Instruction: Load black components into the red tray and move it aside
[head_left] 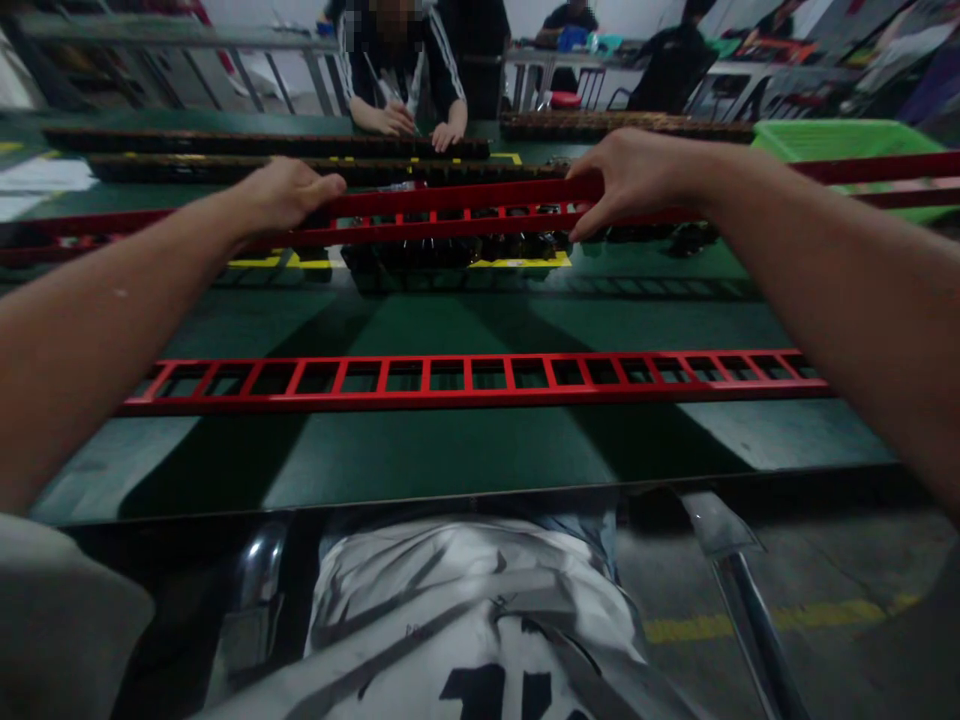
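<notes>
A long red ladder-like frame [465, 208] is raised above the green table, stretching across the whole view. My left hand [281, 197] grips it left of the middle, fingers wrapped over its rails. Further right, my right hand [626, 180] pinches the same frame, thumb below and fingers above. Nearer to me, a second red ladder-like frame [450, 402] lies flat on the table, its crosspieces evenly spaced. Behind the raised frame sit dark glossy pieces [420, 252], partly hidden by it.
Long dark strips [285, 147] lie across the far side, where another person's hands [448, 130] rest. A light-green basket [847, 140] stands at the far right. Yellow tape marks [525, 261] show on the green table [465, 450]. Other people sit at tables behind.
</notes>
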